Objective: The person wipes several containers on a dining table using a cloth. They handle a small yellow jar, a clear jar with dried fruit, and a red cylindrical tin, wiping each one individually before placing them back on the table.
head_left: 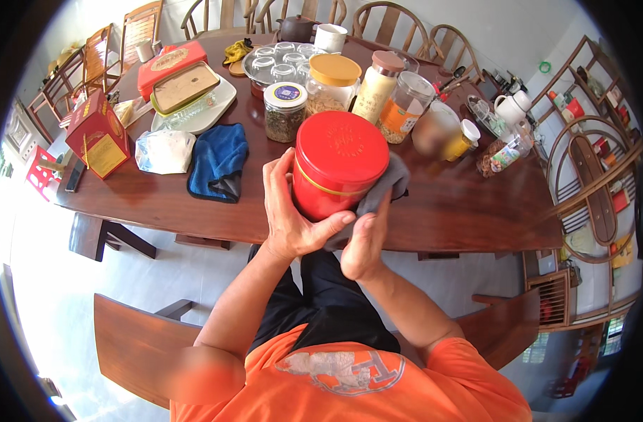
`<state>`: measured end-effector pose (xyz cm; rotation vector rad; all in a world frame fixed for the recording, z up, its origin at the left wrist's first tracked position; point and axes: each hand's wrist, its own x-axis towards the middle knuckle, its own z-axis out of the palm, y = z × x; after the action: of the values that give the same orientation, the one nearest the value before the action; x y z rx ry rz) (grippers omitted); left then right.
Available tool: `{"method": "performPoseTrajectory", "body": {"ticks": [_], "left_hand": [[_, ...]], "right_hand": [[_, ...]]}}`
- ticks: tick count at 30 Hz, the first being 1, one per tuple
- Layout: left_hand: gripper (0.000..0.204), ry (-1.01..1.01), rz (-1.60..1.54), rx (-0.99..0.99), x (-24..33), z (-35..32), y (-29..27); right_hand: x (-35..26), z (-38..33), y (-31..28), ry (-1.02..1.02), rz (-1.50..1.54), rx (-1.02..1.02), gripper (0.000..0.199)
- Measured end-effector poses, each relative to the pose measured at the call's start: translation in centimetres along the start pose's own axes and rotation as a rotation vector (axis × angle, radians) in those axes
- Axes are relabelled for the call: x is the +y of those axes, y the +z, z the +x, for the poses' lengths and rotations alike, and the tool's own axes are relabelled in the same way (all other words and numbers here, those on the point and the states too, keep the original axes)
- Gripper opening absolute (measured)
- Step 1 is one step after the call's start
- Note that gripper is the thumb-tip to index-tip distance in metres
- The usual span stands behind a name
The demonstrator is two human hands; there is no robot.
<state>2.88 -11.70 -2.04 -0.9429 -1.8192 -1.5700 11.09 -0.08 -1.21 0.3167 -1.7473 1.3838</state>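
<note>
A round red canister (341, 151) with its red lid on is held up over the near edge of the table, tilted slightly. My left hand (287, 207) grips its left side, fingers behind and thumb across the lower front. At the canister's right side, my right hand (367, 239) is closed on a grey cloth (386, 186), pressing it to the wall of the canister. Most of the right fingers are hidden behind the cloth. Just beyond the canister stand a glass jar of dried leaves (285, 116) and a yellow-lidded jar (332, 81).
The dark wooden table (462, 204) also bears a blue cloth (219, 162), a white plastic bag (164, 150), a red box (98, 133) and a tray of glasses (283, 60). A cream bottle (376, 88) and an orange-labelled jar (403, 109) stand right of centre. Wooden chairs surround the table.
</note>
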Motion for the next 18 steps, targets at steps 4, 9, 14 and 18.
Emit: {"method": "performPoseTrajectory", "body": {"ticks": [4, 9, 14, 18], "left_hand": [[0.09, -0.04, -0.164, -0.065, -0.7, -0.4, -0.5], [0.076, 0.068, -0.081, -0.115, -2.8, -0.7, -1.3], [0.081, -0.313, -0.424, -0.186, -1.7, -1.0, -1.5], [0.082, -0.322, -0.655, -0.16, -1.1, 0.0, -1.7]], "right_hand": [[0.0, 4.8, -1.6, -0.361, -0.362, -0.081, 0.085], [0.0, 5.9, -1.5, -0.712, -0.661, -0.228, 0.083], [4.0, -1.8, -1.8, -0.855, -0.92, -0.264, 0.058], [3.9, -5.5, -3.2, -0.771, -0.865, -0.485, 0.046]]}}
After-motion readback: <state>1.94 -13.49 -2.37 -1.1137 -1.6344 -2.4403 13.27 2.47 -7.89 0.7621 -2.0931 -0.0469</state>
